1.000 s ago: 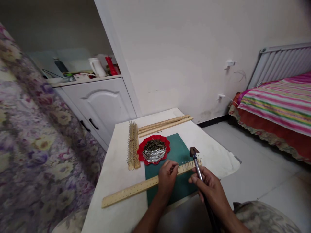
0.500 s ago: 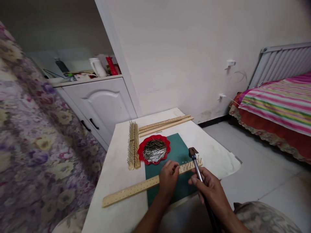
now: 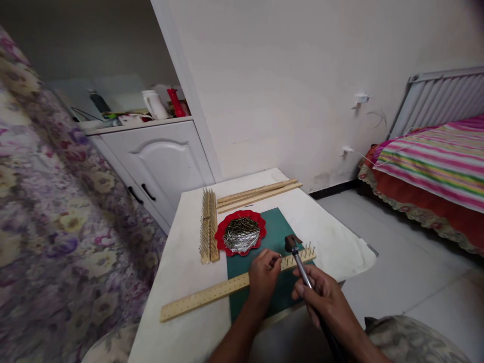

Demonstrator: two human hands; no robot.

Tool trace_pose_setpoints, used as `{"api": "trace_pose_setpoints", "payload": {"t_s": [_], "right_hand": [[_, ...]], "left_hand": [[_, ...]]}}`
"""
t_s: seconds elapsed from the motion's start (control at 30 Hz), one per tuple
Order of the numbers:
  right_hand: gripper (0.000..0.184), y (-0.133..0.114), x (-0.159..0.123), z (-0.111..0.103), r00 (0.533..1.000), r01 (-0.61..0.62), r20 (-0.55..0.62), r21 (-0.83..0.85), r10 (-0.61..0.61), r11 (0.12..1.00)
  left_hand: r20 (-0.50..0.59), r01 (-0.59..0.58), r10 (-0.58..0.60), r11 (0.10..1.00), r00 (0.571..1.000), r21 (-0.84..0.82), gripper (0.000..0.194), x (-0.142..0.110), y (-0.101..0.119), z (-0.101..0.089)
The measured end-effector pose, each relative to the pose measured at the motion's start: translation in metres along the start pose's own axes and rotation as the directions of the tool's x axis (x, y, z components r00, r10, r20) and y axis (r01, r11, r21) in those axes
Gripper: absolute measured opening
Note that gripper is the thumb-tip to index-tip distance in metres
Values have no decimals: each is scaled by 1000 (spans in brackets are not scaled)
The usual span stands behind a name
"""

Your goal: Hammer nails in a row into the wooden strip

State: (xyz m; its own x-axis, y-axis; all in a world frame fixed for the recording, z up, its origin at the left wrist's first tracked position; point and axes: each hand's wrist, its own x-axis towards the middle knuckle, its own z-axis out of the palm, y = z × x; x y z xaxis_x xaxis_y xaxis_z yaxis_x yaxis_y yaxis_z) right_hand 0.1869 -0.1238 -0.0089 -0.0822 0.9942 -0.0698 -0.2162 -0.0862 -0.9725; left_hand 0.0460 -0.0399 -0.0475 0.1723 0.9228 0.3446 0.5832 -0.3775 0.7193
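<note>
My right hand (image 3: 321,297) grips a hammer (image 3: 302,269) by its metal shaft, with the dark claw head raised just above the wooden strip. My left hand (image 3: 263,275) rests on the strip (image 3: 206,297), thumb and fingers pinched around a nail whose small tip barely shows. Rows of small holes run along the strip's left part. Several nails (image 3: 302,252) stand upright in its right end. Beneath the strip lies a green mat (image 3: 274,227). Behind my left hand, a red scalloped dish (image 3: 242,252) holds a heap of loose nails (image 3: 244,234).
Wooden strips studded with nails (image 3: 206,227) stand at the table's left side. More bare strips (image 3: 260,194) lie along the back, near a single loose nail (image 3: 248,205). A white cabinet (image 3: 162,161) and floral curtain (image 3: 75,242) are leftward; a bed (image 3: 434,156) is right.
The hammer head has swung left and slightly down, closer to my left hand. My left hand keeps its pinch at the same spot on the strip.
</note>
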Motion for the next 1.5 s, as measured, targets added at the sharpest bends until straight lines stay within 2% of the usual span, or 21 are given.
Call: {"api": "trace_pose_setpoints", "payload": {"t_s": [0.13,0.3,0.73,1.0,1.13,1.33,1.5], "right_hand": [[25,0,-1,1,996,-44,71,-1,44,999],[25,6,-1,2,993,-55,106,-45,60,997],[20,4,-3,3,993,-56,101,-79,64,995],[23,2,-6,4,991,-72,110,-71,79,995],[26,-5,-8,4,996,-48,76,-61,53,997],[32,-14,-6,-1,1000,-9,4,-22,9,1000],[31,-8,-4,-4,1000,16,-5,-7,-16,1000]], "left_hand": [[-6,7,-7,1000,1000,12,13,-1,-2,2],[-10,5,-4,998,1000,69,12,-1,-4,3],[-16,17,-16,997,1000,79,13,-2,-2,3],[-13,29,-28,995,1000,94,13,-2,-1,2],[-8,14,-13,999,1000,53,13,-2,2,0],[18,0,1,999,1000,-43,12,-7,3,-10],[11,-1,1,1000,1000,7,16,-20,-3,-37]]}}
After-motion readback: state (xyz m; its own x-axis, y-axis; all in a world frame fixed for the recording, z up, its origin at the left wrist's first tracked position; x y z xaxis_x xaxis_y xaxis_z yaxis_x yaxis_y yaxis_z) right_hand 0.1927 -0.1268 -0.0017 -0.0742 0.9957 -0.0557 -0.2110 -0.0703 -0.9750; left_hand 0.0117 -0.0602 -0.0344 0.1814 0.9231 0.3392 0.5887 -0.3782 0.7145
